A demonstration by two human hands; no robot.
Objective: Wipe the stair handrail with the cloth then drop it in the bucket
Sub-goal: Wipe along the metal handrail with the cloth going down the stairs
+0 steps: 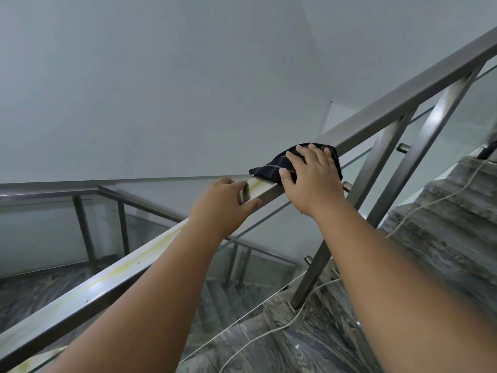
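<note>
right hand [313, 175] lies flat on the dark cloth [271, 168], fingers spread, pressing it onto the handrail [398, 100]. left hand [219, 203] grips the handrail just below the cloth, fingers curled round it.

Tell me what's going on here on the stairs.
A person is wiping a metal stair handrail. The right hand lies flat on a dark checked cloth, pressing it onto the top of the rail. The left hand grips the rail just below the cloth. Yellowish streaks show on the rail's top below the hands. A thin cord trails over the marble steps. No bucket is in view, so the drop is not yet done.
</note>
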